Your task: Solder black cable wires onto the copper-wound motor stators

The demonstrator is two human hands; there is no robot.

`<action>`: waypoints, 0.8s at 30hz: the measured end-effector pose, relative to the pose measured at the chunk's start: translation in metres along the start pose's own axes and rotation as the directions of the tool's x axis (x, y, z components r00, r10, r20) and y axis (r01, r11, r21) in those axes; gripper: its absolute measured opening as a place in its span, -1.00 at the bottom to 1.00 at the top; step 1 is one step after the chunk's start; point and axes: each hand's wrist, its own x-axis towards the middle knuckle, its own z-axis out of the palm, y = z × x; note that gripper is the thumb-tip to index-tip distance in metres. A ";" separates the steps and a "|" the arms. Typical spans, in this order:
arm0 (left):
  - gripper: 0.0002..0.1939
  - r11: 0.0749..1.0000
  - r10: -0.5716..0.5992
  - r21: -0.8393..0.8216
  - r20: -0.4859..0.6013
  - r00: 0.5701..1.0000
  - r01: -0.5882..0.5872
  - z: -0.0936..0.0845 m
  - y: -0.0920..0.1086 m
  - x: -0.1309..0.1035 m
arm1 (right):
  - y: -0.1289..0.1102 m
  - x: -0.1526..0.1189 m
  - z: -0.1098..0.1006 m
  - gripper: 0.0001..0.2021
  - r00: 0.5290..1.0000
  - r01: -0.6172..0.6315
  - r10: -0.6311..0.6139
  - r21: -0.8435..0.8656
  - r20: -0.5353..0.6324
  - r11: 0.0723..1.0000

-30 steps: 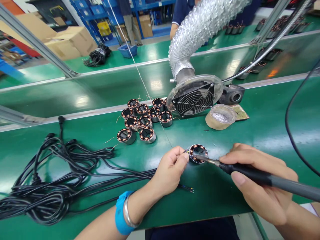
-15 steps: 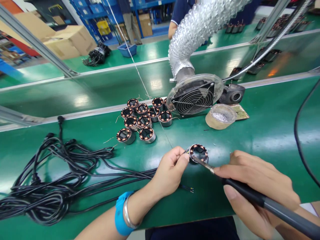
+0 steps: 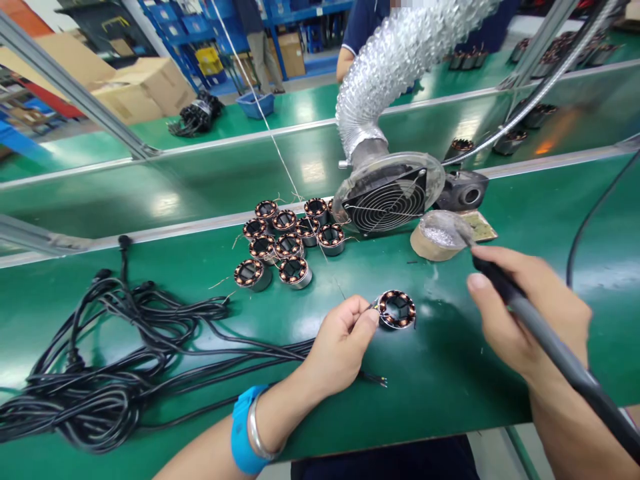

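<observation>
My left hand is closed in a pinch on the end of a black cable, at the left edge of a motor stator with copper windings. The thin wires at the fingertips meet the stator's rim, partly hidden. Behind that wrist, other black cables pass along the table, and stripped ends poke out below the hand. My right hand grips a soldering iron by its dark handle. Its tip, blurred, is over a round tub holding silvery bits.
Several stators with loose wire ends stand left of a fan joined to a silver duct. A tangle of black cables covers the left side. Past the tub lie a small tray and a dark iron stand.
My right hand has lifted the soldering iron from the stator and moved it up and right to the tub. My left hand and the stator have hardly moved.
</observation>
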 end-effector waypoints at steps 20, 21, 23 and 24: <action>-0.65 0.997 -0.010 0.082 -0.046 0.999 0.014 -0.021 0.020 0.003 | -0.029 0.009 0.047 -0.75 0.870 0.317 -0.480 0.617 0.115 0.720; -0.65 0.995 -0.013 0.103 -0.035 0.999 0.017 -0.021 0.020 0.004 | -0.029 0.008 0.048 -0.76 0.875 0.304 -0.471 0.628 0.113 0.716; -0.61 0.992 -0.032 0.120 -0.013 0.999 0.033 -0.021 0.019 0.004 | -0.026 0.004 0.049 -0.77 0.878 0.292 -0.467 0.651 0.108 0.701; -0.59 0.992 -0.045 0.119 -0.006 0.999 0.045 -0.020 0.018 0.004 | -0.025 0.002 0.049 -0.78 0.877 0.290 -0.468 0.662 0.105 0.692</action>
